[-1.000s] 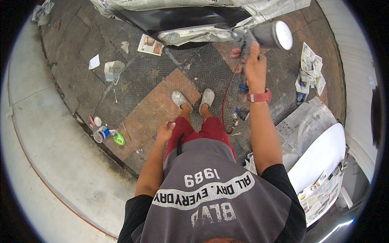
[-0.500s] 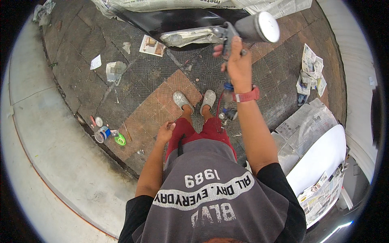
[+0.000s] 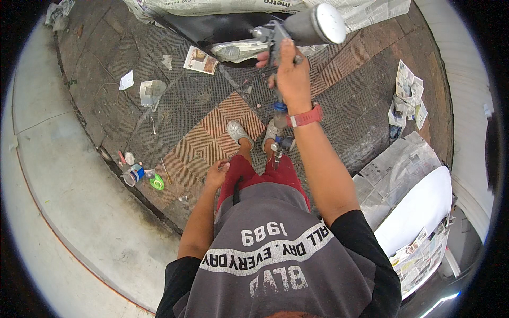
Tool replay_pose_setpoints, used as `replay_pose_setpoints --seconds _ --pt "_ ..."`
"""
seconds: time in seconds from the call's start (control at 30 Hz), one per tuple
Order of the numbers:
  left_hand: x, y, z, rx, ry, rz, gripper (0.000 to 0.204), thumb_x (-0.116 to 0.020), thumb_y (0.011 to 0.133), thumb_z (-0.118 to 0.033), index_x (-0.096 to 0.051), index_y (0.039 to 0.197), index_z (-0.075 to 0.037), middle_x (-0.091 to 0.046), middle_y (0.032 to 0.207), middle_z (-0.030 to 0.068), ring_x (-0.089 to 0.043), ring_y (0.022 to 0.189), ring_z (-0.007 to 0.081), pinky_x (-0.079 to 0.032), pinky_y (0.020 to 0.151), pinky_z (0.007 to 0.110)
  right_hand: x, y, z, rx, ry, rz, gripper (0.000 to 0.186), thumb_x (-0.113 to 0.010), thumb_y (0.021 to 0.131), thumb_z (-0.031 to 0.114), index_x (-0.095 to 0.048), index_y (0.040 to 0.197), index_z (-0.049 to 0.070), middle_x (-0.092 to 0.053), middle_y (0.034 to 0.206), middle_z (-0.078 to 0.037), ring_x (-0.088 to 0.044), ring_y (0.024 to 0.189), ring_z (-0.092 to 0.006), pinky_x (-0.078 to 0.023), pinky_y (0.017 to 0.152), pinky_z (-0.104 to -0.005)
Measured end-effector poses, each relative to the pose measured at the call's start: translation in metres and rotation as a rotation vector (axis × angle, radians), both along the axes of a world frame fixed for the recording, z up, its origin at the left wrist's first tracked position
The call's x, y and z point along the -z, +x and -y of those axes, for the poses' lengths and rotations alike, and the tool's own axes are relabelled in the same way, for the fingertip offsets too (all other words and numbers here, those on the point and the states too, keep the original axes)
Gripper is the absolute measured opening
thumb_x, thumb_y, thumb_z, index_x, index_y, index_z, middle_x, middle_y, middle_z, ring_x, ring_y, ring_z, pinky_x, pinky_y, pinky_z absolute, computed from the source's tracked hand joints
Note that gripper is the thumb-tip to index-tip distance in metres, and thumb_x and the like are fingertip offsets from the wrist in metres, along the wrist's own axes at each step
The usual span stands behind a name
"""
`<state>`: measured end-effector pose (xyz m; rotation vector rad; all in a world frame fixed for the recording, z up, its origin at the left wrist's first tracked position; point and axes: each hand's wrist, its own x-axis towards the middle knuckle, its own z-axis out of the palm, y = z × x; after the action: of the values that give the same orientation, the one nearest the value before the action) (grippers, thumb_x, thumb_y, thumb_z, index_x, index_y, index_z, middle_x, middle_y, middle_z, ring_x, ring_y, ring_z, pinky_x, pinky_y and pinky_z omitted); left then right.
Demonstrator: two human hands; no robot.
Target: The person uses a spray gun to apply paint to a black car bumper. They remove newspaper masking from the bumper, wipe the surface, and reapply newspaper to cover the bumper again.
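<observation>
The person's right hand (image 3: 292,74) is closed around the handle of a grey metal spray gun (image 3: 274,47), with some fingers bent around its front and the thumb along its back. The gun is held above the far edge of the floor (image 3: 185,100), in front of a glossy black curved panel (image 3: 212,25), and its nozzle end points toward the person's left; how near it is to the panel, I cannot tell. On the gun sits a dark grey cylindrical cup with a white lid (image 3: 307,26), tilted to the right. A metal connector with blue parts (image 3: 278,142) hangs below the handle, and a red wristwatch (image 3: 306,115) is on the same arm. The left hand (image 3: 217,173) hangs low beside the dark red shorts (image 3: 286,177), its fingers loosely curled, and I cannot tell whether they hold something small. Printed newspaper sheets (image 3: 228,6) cover the panel's upper side. Near the left edge of the floor, a clear container with a blue band (image 3: 132,175) lies beside a bright green ring (image 3: 157,182). Near the right edge there is crumpled newspaper (image 3: 407,100), and in the near right corner stands a smooth white curved panel (image 3: 416,209).
</observation>
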<state>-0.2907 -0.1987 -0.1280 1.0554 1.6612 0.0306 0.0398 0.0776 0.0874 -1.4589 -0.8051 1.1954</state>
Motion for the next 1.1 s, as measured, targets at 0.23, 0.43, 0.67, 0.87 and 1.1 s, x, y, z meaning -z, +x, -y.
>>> replay_pose_setpoints --seconds 0.23,0.43,0.67,0.87,1.1 --pt "0.009 0.000 0.000 0.011 0.003 0.013 0.040 -0.069 0.104 -0.032 -0.070 0.135 -0.006 -0.076 0.122 0.0164 -0.075 0.108 0.0293 -0.057 0.098 0.040 0.013 0.062 0.019 0.204 -0.060 0.101 0.064 -0.040 0.116 0.051 -0.066 0.126 -0.007 -0.078 0.098 -0.016 -0.077 0.082 -0.0211 -0.051 0.046 -0.0292" --pt "0.008 0.001 -0.007 -0.024 -0.019 0.043 0.040 -0.069 0.104 -0.031 -0.070 0.135 -0.006 -0.076 0.124 0.0170 -0.074 0.114 0.0299 -0.056 0.100 0.041 0.018 0.138 0.104 0.215 -0.157 0.404 0.062 -0.046 0.115 0.046 -0.058 0.140 -0.008 -0.076 0.110 -0.016 -0.068 0.069 -0.0147 -0.052 0.054 -0.0273" --pt "0.003 0.008 -0.020 0.089 -0.040 -0.055 0.040 -0.069 0.104 -0.030 -0.070 0.136 -0.006 -0.076 0.124 0.0187 -0.075 0.112 0.0289 -0.057 0.098 0.040 0.052 0.191 0.286 0.004 -0.328 0.716 0.051 -0.054 0.111 0.028 -0.056 0.148 -0.007 -0.061 0.145 -0.032 -0.056 0.138 -0.0464 -0.041 0.118 -0.0460" --pt "-0.026 0.039 -0.029 0.126 0.026 0.001 0.042 -0.065 0.107 -0.030 -0.068 0.137 -0.001 -0.077 0.120 0.0180 -0.073 0.111 0.0261 -0.055 0.100 0.039 0.104 0.184 0.429 -0.094 -0.481 0.635 0.050 -0.060 0.108 0.029 -0.060 0.143 -0.007 -0.061 0.143 -0.033 -0.054 0.137 -0.0503 -0.042 0.116 -0.0512" --pt "-0.033 0.079 -0.019 0.218 0.020 0.011 0.042 -0.069 0.105 -0.031 -0.068 0.137 -0.004 -0.076 0.123 0.0168 -0.074 0.109 0.0265 -0.057 0.097 0.039 0.185 0.174 0.522 -0.069 -0.538 0.641 0.053 -0.069 0.103 0.032 -0.062 0.140 -0.006 -0.064 0.140 -0.033 -0.058 0.131 -0.0504 -0.045 0.113 -0.0506"
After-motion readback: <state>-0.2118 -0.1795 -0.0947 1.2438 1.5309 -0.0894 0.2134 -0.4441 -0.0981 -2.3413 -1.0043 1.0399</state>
